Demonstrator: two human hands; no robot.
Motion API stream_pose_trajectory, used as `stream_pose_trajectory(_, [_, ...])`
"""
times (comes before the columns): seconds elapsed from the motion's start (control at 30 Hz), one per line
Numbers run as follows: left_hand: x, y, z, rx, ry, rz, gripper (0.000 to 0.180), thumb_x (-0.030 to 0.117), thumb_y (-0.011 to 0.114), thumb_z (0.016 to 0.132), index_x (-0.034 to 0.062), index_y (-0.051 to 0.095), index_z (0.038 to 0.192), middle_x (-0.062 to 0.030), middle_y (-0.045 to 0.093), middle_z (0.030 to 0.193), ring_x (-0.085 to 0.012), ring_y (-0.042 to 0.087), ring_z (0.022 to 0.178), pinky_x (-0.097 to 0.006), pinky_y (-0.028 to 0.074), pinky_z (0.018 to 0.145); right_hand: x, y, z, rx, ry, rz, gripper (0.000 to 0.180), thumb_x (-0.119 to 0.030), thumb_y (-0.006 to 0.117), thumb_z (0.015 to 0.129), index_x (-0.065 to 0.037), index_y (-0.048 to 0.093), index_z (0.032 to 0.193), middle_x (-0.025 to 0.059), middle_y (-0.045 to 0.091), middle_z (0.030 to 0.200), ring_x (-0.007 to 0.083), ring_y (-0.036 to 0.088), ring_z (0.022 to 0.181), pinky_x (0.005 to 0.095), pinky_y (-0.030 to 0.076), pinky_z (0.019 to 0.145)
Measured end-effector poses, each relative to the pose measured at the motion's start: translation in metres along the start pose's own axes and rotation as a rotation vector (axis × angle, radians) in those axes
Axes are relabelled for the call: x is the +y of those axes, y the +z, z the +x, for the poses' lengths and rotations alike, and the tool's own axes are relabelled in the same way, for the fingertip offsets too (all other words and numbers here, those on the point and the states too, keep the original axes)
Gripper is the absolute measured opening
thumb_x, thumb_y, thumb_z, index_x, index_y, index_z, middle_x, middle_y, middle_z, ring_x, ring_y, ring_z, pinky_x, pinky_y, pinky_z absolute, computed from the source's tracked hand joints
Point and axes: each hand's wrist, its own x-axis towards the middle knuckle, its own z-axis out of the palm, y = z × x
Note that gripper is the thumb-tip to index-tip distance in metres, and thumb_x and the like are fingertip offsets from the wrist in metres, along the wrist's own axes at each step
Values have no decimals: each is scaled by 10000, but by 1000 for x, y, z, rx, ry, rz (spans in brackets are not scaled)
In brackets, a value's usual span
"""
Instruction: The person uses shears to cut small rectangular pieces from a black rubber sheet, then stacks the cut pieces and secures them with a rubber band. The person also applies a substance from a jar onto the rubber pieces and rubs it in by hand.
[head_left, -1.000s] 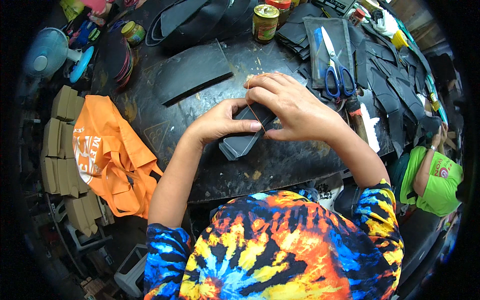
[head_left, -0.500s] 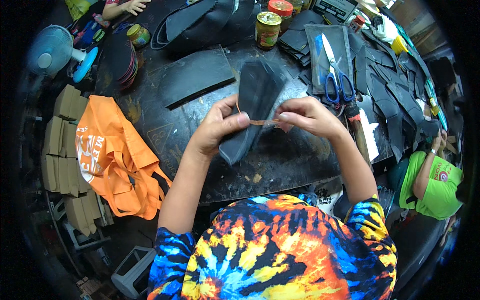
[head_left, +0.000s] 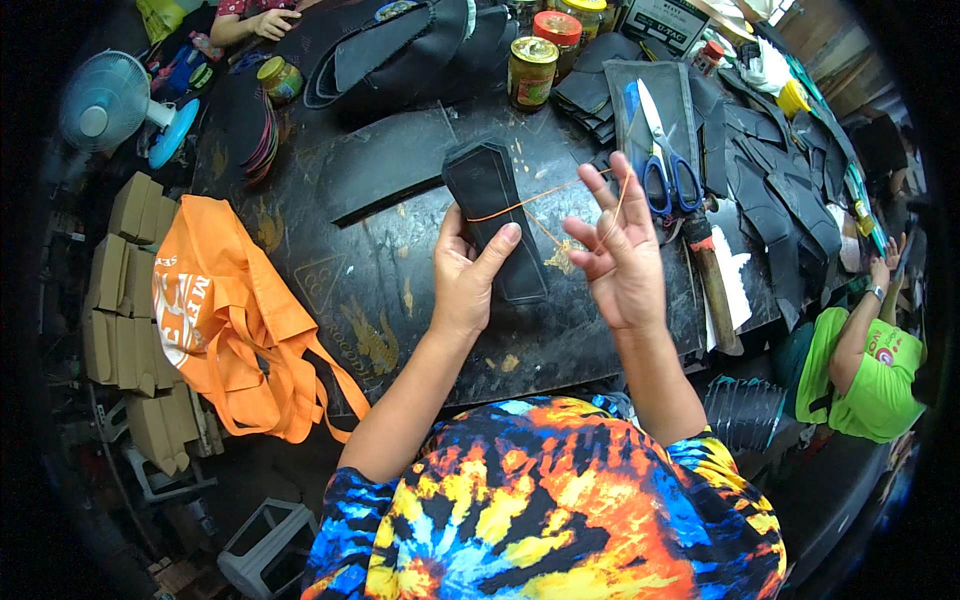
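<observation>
My left hand (head_left: 465,278) is closed round a thin bundle of long black cut pieces (head_left: 485,180), thumb on top and fingers beneath. An orange rubber band (head_left: 522,203) passes across the bundle and stretches over to my right hand (head_left: 628,275). The right hand's fingers are spread, with the band looped round them and pulled taut. The bundle is tilted above the dark table (head_left: 440,360). Just beyond it lies a flat stack of black sheets (head_left: 385,165). Blue-handled scissors (head_left: 668,178) rest on a dark pouch past my right hand.
A wooden-handled tool (head_left: 712,285) lies at the right, near many black cut pieces (head_left: 780,190). Jars (head_left: 532,72) stand at the back. Left are an orange bag (head_left: 235,310), cardboard boxes (head_left: 130,280) and a fan (head_left: 105,105). Other people's hands (head_left: 272,22) show at upper left and far right.
My right hand has opened its fingers and stretched the rubber band wide between itself and the bundle. The bundle has turned, its far end swinging left.
</observation>
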Motion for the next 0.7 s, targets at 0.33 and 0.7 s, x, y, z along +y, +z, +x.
stream_pose_trajectory(0.33, [-8, 11, -3, 141, 107, -57, 607, 37, 796, 908, 43, 450, 1406, -68, 622, 1248, -143, 610, 1136, -303, 499, 1011, 22, 11, -9, -87, -89, 36, 1196, -650, 786, 805, -101, 131, 1643, 213, 298, 1638, 405, 387, 1485, 491, 352, 1215])
stream_pose_trajectory(0.7, [1, 15, -8, 76, 473, 585, 796, 32, 820, 851, 44, 426, 1542, -115, 643, 1221, -207, 639, 1115, -338, 533, 941, 22, 14, -5, -67, -134, -228, 1096, -260, 888, 824, -81, 165, 1628, 215, 307, 1628, 351, 479, 1426, 448, 415, 1142])
